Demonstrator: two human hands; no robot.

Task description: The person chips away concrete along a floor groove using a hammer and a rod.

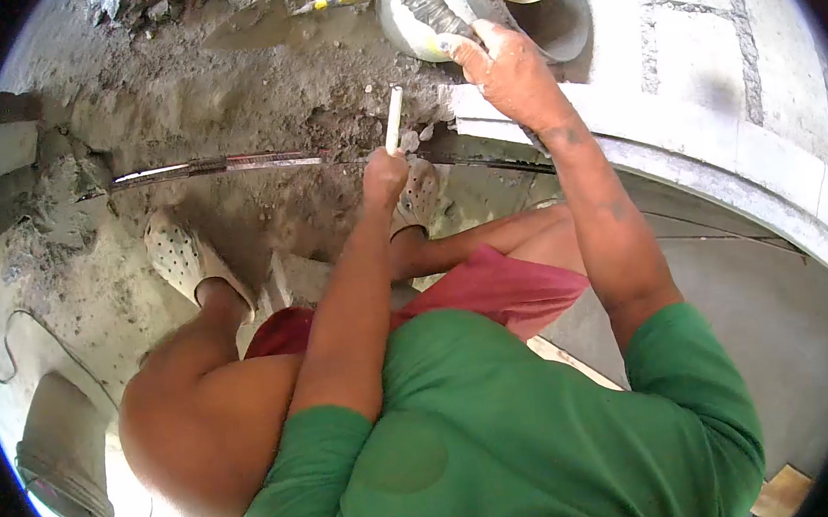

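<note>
the white rod (394, 119) is held upward out of the left hand (385, 175), its long axis set away from the body and leaned a little to the right, its tip above bare earth. the left hand is closed around its lower end. the wrapped handle (423, 3) lies beyond it and to the right, slanted from upper left down to the right hand (514, 74), by which its near end is gripped between thumb and fingers; how firmly cannot be told. the right hand is thus nearer to the handle, and it is reached farther forward than the left; the two long axes are set at an angle, with the rod and handle apart.

the rod is smooth, pale and straight-sided; the handle is bound in dark, ridged wrapping. behind the right hand a grey, round-walled bucket (567, 37) is seen, its curved rim beside pale, rough-jointed concrete blocks (699, 51). a smooth white ledge (677, 145) is run along their near side. the soil (256, 101) is brown, crumbly and strewn with small lumps; on it a slim yellow tool (333, 2) is laid. nearer the body, a perforated pale clog (181, 257) is worn on the left foot.
</note>
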